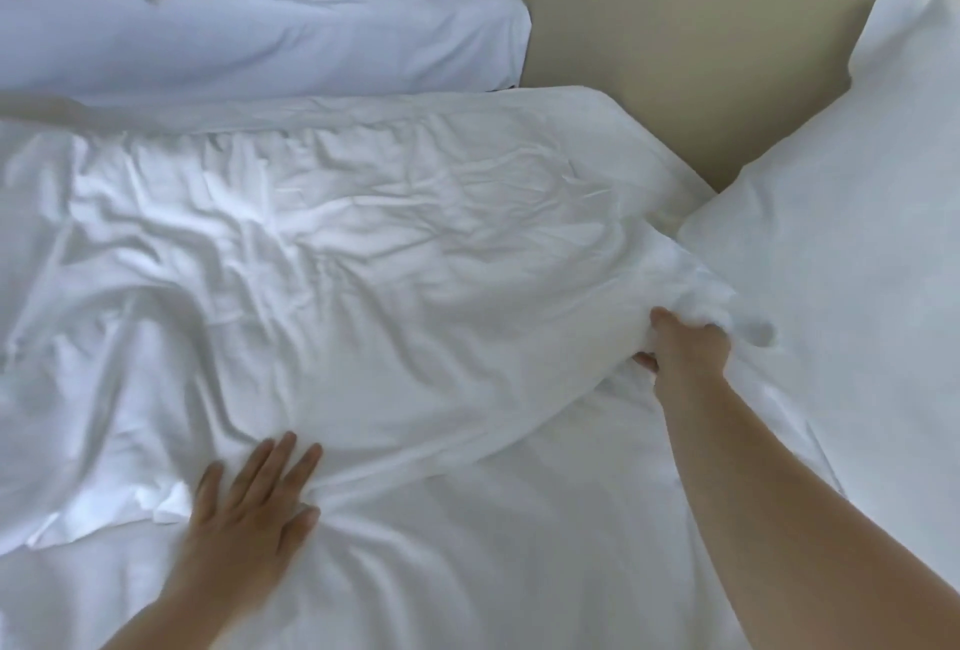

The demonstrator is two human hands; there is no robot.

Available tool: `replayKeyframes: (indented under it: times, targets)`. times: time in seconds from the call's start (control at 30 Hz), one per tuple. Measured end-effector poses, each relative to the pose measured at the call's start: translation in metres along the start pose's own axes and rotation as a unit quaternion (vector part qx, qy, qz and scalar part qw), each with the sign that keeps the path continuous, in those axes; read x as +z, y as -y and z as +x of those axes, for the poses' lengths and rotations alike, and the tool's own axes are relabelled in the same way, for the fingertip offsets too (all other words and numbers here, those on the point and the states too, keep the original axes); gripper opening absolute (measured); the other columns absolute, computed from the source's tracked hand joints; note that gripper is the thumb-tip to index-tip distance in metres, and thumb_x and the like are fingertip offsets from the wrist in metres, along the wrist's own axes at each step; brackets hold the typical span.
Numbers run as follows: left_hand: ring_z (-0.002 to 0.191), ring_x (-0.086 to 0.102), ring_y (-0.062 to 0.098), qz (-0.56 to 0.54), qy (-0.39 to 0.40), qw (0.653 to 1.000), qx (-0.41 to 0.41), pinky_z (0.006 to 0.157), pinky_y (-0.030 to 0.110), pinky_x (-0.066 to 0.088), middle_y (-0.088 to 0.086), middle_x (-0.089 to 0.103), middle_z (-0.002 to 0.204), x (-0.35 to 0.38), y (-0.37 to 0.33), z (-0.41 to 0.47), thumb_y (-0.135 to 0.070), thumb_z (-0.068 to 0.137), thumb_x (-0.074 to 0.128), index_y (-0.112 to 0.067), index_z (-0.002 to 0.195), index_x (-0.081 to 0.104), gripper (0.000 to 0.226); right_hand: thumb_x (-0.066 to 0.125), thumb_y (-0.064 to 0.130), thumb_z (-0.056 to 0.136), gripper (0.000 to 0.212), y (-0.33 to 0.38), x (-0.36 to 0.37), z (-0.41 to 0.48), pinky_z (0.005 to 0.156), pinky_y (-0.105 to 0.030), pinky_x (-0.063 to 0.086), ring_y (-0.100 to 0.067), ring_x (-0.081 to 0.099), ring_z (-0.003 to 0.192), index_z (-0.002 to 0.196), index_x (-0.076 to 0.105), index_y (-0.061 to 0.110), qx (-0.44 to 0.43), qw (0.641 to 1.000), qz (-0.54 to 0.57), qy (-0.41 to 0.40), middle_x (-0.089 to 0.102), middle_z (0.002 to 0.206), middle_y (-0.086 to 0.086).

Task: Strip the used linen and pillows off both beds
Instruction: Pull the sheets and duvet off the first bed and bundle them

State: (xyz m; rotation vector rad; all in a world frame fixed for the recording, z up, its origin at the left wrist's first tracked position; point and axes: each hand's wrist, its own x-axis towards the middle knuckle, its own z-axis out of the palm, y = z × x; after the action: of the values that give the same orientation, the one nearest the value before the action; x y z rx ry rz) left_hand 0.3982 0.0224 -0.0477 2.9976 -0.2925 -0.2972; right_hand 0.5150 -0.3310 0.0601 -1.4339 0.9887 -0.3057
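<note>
Fingers of the right hand [685, 348] bunch the duvet [363, 260] beside a pillow [857, 234]; left hand [249, 509] presses flat.

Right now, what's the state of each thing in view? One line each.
duvet: wrinkled, spread on the near bed, right edge bunched up.
right hand: grips the bunched duvet edge.
left hand: fingers straight, pressing flat on the duvet.
pillow: at the near bed's right side, no hand on it.
bottom sheet: on the mattress, uncovered nearest the person.
far bed linen: rumpled, on that bed.
</note>
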Motion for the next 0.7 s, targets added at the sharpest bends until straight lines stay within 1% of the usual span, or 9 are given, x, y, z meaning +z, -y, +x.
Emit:
replayKeyframes:
  times: [0.07, 0.13, 0.2, 0.3, 0.4, 0.47, 0.5, 0.6, 0.7]
  targets:
    - [0.136, 0.022, 0.015, 0.041, 0.047, 0.997, -0.047, 0.11, 0.023, -0.017, 0.004, 0.056, 0.13, -0.004, -0.003, 0.009, -0.055, 0.092, -0.004, -0.017, 0.14, 0.03, 0.07, 0.053, 0.01, 0.088, 0.02, 0.002, 0.001, 0.009, 0.083, -0.035, 0.046, -0.034, 0.057, 0.104, 0.107, 0.053, 0.009, -0.116, 0.988, -0.104, -0.024, 0.055, 0.098, -0.009]
    - [0.141, -0.002, 0.005, 0.135, 0.006, 0.989, -0.064, 0.104, 0.03, -0.026, -0.007, 0.007, 0.152, -0.009, -0.011, 0.017, -0.062, 0.076, -0.017, -0.013, 0.144, -0.011, 0.084, 0.053, 0.012, 0.089, 0.03, -0.01, -0.012, 0.016, 0.087, -0.031, 0.04, -0.035, 0.051, 0.116, 0.118, 0.051, 0.005, -0.122, 0.975, -0.183, -0.016, 0.057, 0.115, -0.019]
    - [0.139, -0.02, 0.006, 0.186, 0.116, 0.973, -0.068, 0.11, 0.037, -0.018, -0.011, -0.024, 0.15, -0.013, -0.022, 0.018, -0.059, 0.086, -0.007, -0.013, 0.128, -0.033, 0.067, 0.053, 0.013, 0.091, 0.049, -0.03, -0.029, 0.013, 0.086, -0.024, 0.034, -0.035, 0.043, 0.125, 0.135, 0.037, -0.001, -0.074, 0.967, -0.243, 0.003, 0.047, 0.133, -0.022]
    - [0.143, -0.004, 0.01, 0.095, 0.035, 0.99, -0.103, 0.114, 0.035, -0.009, -0.004, -0.008, 0.155, -0.011, -0.029, 0.005, -0.053, 0.092, 0.0, -0.019, 0.143, -0.015, 0.064, 0.054, 0.019, 0.091, 0.059, -0.061, -0.048, -0.003, 0.098, -0.027, 0.032, -0.03, 0.04, 0.129, 0.141, 0.026, 0.004, -0.121, 0.942, -0.297, 0.094, 0.043, 0.139, -0.016]
    - [0.13, 0.038, 0.013, -0.029, 0.002, 0.995, -0.092, 0.107, 0.033, 0.01, 0.006, 0.05, 0.138, -0.001, -0.039, -0.036, -0.054, 0.094, 0.001, -0.018, 0.137, 0.043, 0.07, 0.044, 0.034, 0.095, 0.064, -0.098, -0.089, -0.038, 0.112, -0.025, 0.013, -0.02, 0.02, 0.142, 0.147, 0.014, 0.013, -0.194, 0.805, -0.533, 0.177, 0.018, 0.155, -0.006]
    - [0.14, 0.015, 0.003, -0.098, -0.009, 0.994, -0.051, 0.112, 0.025, 0.009, -0.013, 0.027, 0.151, 0.008, -0.054, -0.077, -0.052, 0.095, 0.004, -0.037, 0.143, 0.024, 0.054, 0.037, 0.036, 0.091, 0.058, -0.115, -0.134, -0.072, 0.114, -0.028, 0.007, -0.025, 0.035, 0.136, 0.142, 0.03, 0.009, -0.268, 0.716, -0.621, 0.174, 0.028, 0.15, -0.007]
    - [0.141, 0.003, -0.004, -0.125, -0.034, 0.991, -0.014, 0.113, 0.021, 0.003, -0.021, 0.009, 0.154, 0.015, -0.061, -0.095, -0.053, 0.095, 0.005, -0.04, 0.145, 0.011, 0.052, 0.038, 0.036, 0.082, 0.058, -0.124, -0.158, -0.09, 0.113, -0.028, 0.006, -0.029, 0.05, 0.124, 0.13, 0.045, 0.006, -0.281, 0.706, -0.625, 0.179, 0.046, 0.138, -0.01]
    - [0.14, -0.003, -0.007, -0.128, -0.081, 0.985, 0.08, 0.113, 0.019, 0.0, -0.021, -0.003, 0.155, 0.03, -0.083, -0.149, -0.053, 0.093, 0.008, -0.038, 0.146, 0.004, 0.055, 0.039, 0.04, 0.067, 0.053, -0.132, -0.231, -0.142, 0.114, -0.021, 0.0, -0.013, 0.034, 0.132, 0.114, 0.047, 0.017, -0.33, 0.761, -0.552, 0.087, 0.057, 0.12, -0.008]
    - [0.142, -0.001, -0.003, -0.123, -0.076, 0.981, 0.126, 0.114, 0.021, 0.001, -0.016, -0.002, 0.156, 0.037, -0.1, -0.2, -0.053, 0.092, 0.008, -0.034, 0.147, 0.004, 0.058, 0.05, 0.042, 0.07, 0.066, -0.134, -0.288, -0.192, 0.11, -0.033, 0.016, -0.016, 0.026, 0.137, 0.13, 0.041, 0.016, -0.213, 0.858, -0.467, -0.012, 0.045, 0.136, -0.016]
